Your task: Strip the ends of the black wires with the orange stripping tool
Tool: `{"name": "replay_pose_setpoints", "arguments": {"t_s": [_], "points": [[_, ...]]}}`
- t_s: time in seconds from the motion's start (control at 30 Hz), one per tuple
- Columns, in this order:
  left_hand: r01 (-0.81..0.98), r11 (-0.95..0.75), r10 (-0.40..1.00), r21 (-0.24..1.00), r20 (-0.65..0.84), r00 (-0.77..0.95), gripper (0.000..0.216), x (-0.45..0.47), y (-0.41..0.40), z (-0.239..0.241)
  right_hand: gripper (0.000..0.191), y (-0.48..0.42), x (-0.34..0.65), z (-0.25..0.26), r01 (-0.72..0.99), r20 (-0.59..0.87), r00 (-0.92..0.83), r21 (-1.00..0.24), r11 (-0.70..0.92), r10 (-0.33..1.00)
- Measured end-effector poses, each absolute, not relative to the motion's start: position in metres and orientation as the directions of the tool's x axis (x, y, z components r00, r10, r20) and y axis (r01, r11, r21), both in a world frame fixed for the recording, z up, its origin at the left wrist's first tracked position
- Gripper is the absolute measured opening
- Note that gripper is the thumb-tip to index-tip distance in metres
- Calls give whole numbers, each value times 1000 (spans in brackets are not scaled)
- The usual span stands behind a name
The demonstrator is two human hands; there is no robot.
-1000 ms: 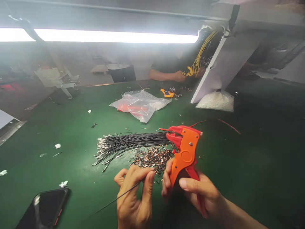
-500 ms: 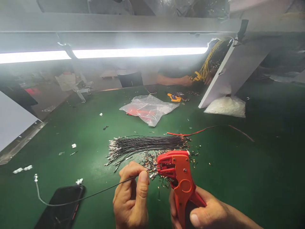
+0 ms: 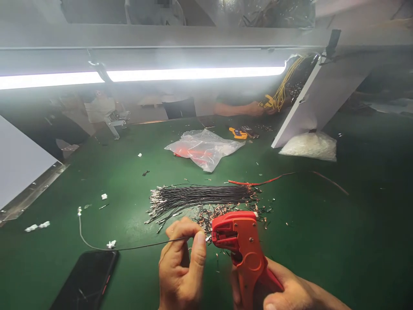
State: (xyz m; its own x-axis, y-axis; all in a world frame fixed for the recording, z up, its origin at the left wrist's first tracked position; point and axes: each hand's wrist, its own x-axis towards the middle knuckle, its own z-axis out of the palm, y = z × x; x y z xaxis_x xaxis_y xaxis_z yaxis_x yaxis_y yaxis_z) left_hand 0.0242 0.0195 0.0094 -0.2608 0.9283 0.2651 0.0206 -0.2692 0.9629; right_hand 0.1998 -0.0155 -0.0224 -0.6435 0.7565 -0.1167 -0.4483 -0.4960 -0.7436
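Observation:
Between thumb and forefinger, my left hand (image 3: pixel 183 262) pinches a thin black wire (image 3: pixel 138 247) near one end. The wire trails off to the left and curves up to a metal terminal at its far end. My right hand (image 3: pixel 290 288) is wrapped around the handles of a red and orange wire stripper (image 3: pixel 248 254). The stripper's jaws face my left fingertips, and the wire's near end is at their mouth; how deep it sits I cannot tell. Just behind lies a bundle of black wires (image 3: pixel 200 194), with cut insulation scraps (image 3: pixel 211 214) in front of it.
A black phone (image 3: pixel 85 275) lies at the lower left. Farther back are a clear plastic bag (image 3: pixel 206 146) with red contents, a red wire (image 3: pixel 267 181), a yellow tool (image 3: pixel 238 133) and a tied bag of white pieces (image 3: pixel 309 146). Across the table, another person's hand (image 3: pixel 254 108) holds a yellow tool.
The wire's terminal end has swung up and to the right. Both hands and the stripper have shifted slightly right in view, as has the whole scene.

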Motion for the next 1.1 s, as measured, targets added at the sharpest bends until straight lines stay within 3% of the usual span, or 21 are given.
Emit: {"name": "replay_pose_setpoints", "arguments": {"t_s": [0.2,0.4,0.87,1.1], "points": [[139,-420,889,897,437,-136,14,23,18,5,36,-13,200,-23,-432,-109,-662,-752,-497,741],[259,-508,843,822,535,-45,19,21,20,7,39,-6,202,-25,-372,-78,-676,-823,-430,733],[286,-546,831,788,553,63,21,13,22,7,32,-7,201,-29,-368,-30,-605,-875,-313,796],[267,-474,869,839,494,-10,19,19,22,3,46,-12,204,-41,-279,-216,-529,-869,-409,821]]}}
